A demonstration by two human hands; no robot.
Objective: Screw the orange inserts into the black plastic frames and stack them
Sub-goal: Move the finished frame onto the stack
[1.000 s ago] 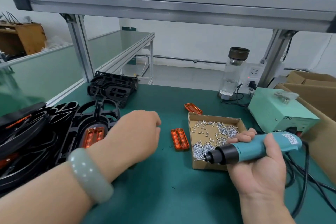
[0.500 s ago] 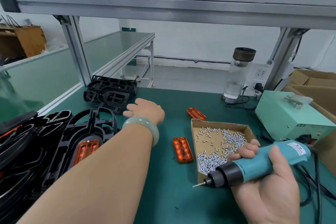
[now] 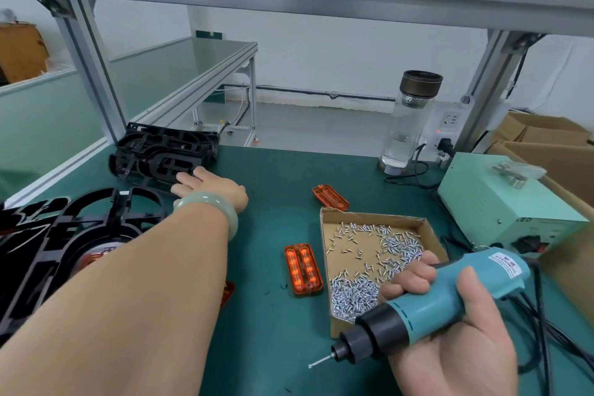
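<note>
A pile of bare black frames (image 3: 164, 154) lies just ahead of the left hand (image 3: 212, 191), whose straight fingers touch its near edge. Beside that forearm, a frame (image 3: 64, 235) already carries an orange insert (image 3: 93, 259). Two loose inserts (image 3: 303, 268) wait between the hands. The right hand (image 3: 450, 331) grips the screwdriver (image 3: 434, 299), so most of the fitting probably remains.

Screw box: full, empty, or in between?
Partly full. The screws heap in the near corner of the open cardboard box; bare cardboard shows elsewhere.
</note>
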